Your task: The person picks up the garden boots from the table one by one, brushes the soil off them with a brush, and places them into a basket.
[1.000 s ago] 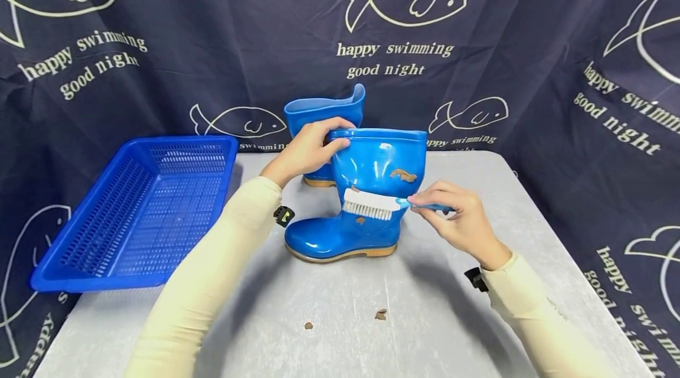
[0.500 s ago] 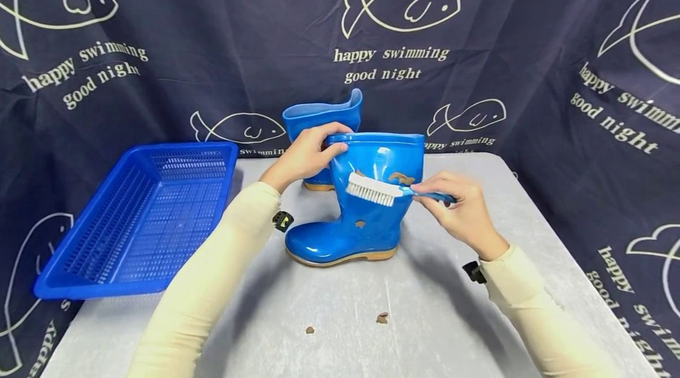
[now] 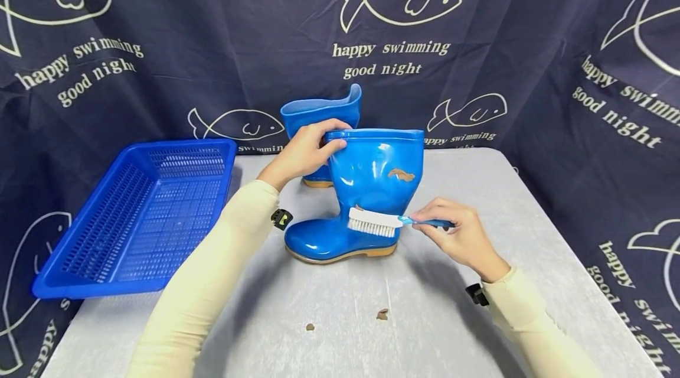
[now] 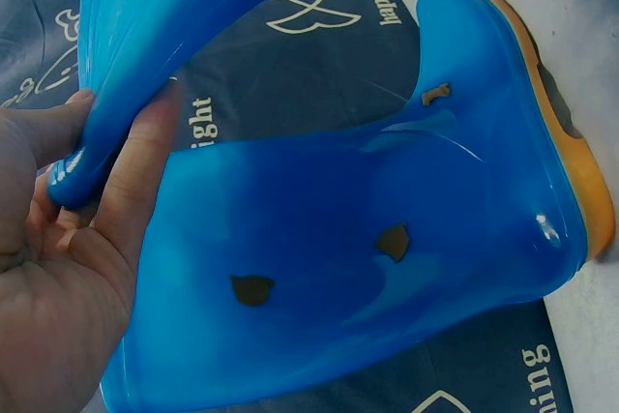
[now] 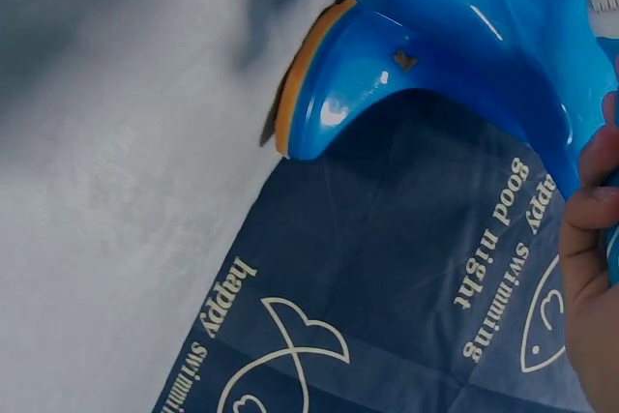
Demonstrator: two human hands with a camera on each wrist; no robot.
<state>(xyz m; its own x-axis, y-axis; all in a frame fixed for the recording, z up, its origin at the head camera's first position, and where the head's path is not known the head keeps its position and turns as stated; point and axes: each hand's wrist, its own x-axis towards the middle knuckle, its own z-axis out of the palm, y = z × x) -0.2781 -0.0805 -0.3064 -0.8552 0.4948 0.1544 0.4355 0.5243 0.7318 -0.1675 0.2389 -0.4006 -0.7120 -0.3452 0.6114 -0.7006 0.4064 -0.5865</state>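
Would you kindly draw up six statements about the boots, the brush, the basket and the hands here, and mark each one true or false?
1. The right hand holds a blue-handled, white-bristled brush. True.
2. The left hand holds a second brush. False: it grips the upper rim of the front glossy blue rubber boot.
3. Another glossy blue rubber boot stands behind the front one. True.
4. The rectangular blue plastic basket stands to the right of both boots. False: it stands to their left.
5. Two small brown flakes lie on the pale grey table, nearer the person than the boots. True.
6. The front boot lies on its side. False: it stands upright on its tan sole.
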